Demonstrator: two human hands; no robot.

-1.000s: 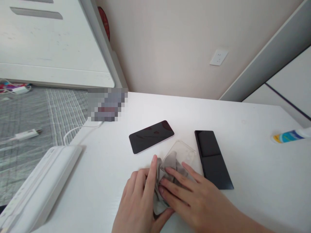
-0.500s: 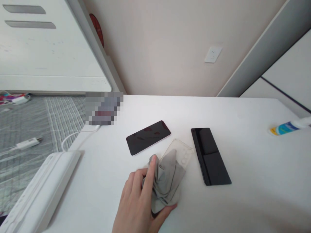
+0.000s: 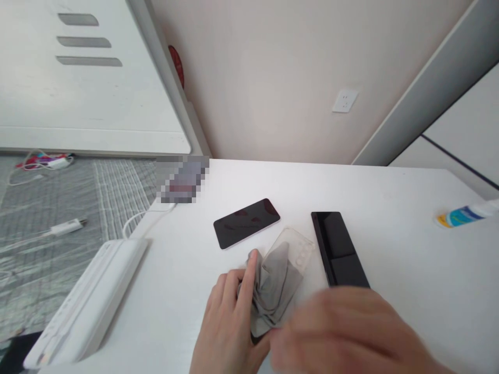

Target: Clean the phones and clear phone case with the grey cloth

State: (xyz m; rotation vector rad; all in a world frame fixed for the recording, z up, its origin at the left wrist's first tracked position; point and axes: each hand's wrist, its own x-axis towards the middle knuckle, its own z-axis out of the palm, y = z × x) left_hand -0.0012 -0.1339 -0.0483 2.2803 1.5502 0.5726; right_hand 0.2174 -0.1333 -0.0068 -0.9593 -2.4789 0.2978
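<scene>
My left hand (image 3: pixel 230 322) is closed on a crumpled grey cloth (image 3: pixel 275 288), which lies over the near end of a clear phone case (image 3: pixel 296 245) on the white desk (image 3: pixel 390 197). My right hand (image 3: pixel 343 332) is a blur at the lower right, just by the cloth, and its fingers cannot be made out. A black phone (image 3: pixel 246 222) lies screen up beyond the case. A second, longer black device (image 3: pixel 338 249) lies to the right of the case, its near end behind my right hand.
A long white power strip (image 3: pixel 89 301) lies on the desk's left edge with a white cable (image 3: pixel 144 221) running off it. A white tube with a blue and yellow label (image 3: pixel 463 214) lies at the far right. A bed with a grey checked cover (image 3: pixel 58 234) is on the left.
My right hand left the cloth and went out of view, then came back in blurred at the lower right. My left hand has kept its hold on the cloth.
</scene>
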